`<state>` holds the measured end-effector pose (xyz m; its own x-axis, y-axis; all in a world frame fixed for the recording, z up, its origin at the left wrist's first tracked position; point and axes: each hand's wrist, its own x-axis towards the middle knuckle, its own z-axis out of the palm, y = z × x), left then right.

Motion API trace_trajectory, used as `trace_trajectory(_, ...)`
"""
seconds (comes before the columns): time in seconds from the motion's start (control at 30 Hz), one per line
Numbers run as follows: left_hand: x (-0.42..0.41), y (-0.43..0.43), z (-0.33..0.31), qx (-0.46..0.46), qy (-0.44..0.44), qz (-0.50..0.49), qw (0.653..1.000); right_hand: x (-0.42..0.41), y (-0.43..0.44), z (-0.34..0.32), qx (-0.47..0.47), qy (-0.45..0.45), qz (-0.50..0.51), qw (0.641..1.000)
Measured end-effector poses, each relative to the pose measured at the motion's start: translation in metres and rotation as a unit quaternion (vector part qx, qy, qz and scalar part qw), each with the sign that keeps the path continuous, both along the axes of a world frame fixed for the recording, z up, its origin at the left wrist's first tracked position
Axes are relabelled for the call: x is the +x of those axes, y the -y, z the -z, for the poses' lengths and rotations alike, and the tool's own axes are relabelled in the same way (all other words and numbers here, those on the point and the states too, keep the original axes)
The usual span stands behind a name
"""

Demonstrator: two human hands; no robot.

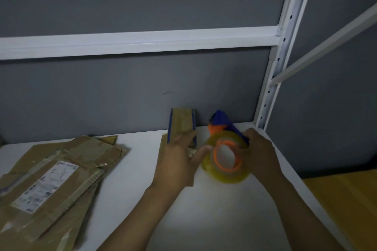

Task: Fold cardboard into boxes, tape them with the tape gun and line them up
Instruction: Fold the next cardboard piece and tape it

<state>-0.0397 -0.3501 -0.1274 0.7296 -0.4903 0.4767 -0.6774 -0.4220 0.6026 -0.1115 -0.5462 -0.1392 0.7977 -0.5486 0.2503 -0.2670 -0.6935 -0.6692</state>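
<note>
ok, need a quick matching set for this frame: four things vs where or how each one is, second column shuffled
1 flattened cardboard
2 blue-edged cardboard piece
3 tape roll
4 right hand

a grips the tape gun
b stands by the back wall
c lies flat at the left of the table
d yellowish, on the tape gun

Pairs: 1-c, 2-b, 3-d, 4-a.

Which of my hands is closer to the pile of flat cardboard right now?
Left. The left hand is to the right of the cardboard pile, apart from it; the right hand is farther right, gripping the tape gun.
</note>
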Motion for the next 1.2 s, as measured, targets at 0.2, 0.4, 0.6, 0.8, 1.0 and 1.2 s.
trace_trajectory(0.2,-0.004,-0.001,-0.021,-0.153,-0.196,0.028,0.968,0.003,-0.008,-0.056,0.155,0.152,-0.122,0.969)
trace_trajectory(0.4,-0.001,-0.011,-0.024,-0.209,-0.231,0.085,0.947,0.010,-0.014,-0.074,0.205,0.168,-0.299,0.917)
trace_trajectory(0.6,0.017,-0.023,-0.071,-0.282,-0.424,0.028,0.860,0.010,-0.015,-0.076,0.134,0.151,-0.310,0.929)
trace_trajectory(0.8,0.029,-0.021,-0.080,-0.296,-0.453,-0.009,0.841,0.011,-0.008,-0.066,0.058,0.124,-0.295,0.946)
trace_trajectory(1.0,0.042,-0.035,-0.065,-0.251,-0.405,-0.071,0.876,0.003,0.017,-0.063,-0.001,0.064,-0.277,0.959)
trace_trajectory(1.2,0.051,-0.037,-0.034,-0.153,-0.357,-0.141,0.911,0.002,0.024,-0.051,-0.077,-0.028,-0.274,0.958)
